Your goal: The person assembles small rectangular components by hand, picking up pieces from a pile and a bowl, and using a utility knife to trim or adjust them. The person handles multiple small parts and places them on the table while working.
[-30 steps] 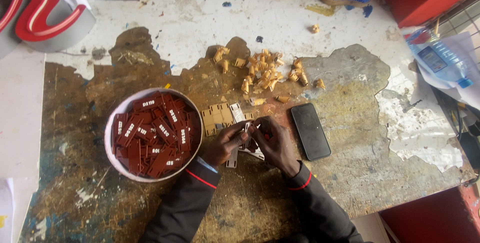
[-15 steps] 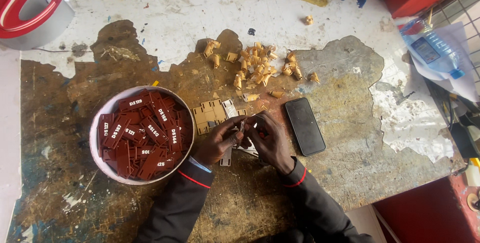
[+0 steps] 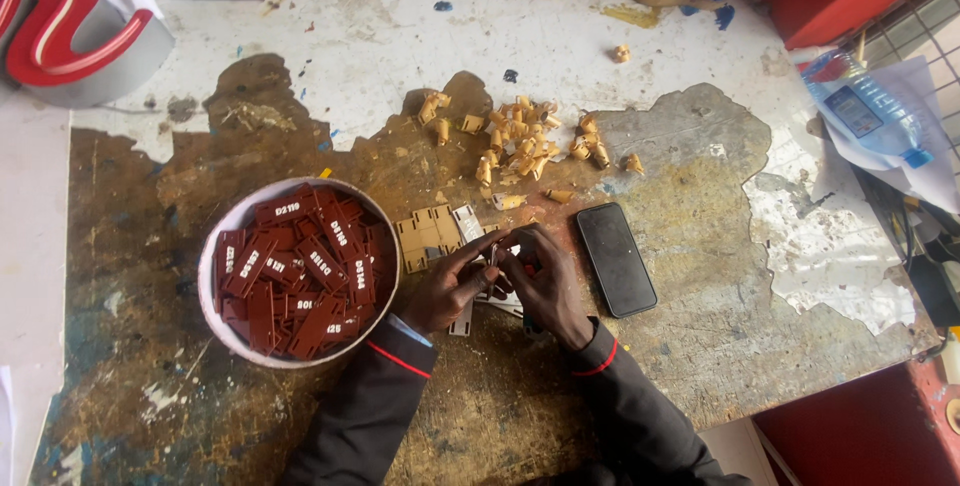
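A worn worktable point(image 3: 700, 366), its white coating flaked down to brown, fills the view. The left hand point(image 3: 447, 288) and right hand point(image 3: 545, 281) meet at its near edge, fingers pinched narrow around a small tag point(image 3: 503, 252), which they hold just above a few pale backed pieces point(image 3: 470, 308) lying beneath them. Whether the tag's backing is already off is too small to tell. Left of the hands a white bowl point(image 3: 228, 236) is heaped with finished dark red tags point(image 3: 300, 271), so much seems done. A short strip of tan-backed tags point(image 3: 428, 236) lies untouched just beyond the hands. Curled tan peelings point(image 3: 520, 141) litter the table farther off; a black phone point(image 3: 614, 258) rests just right of the hands.
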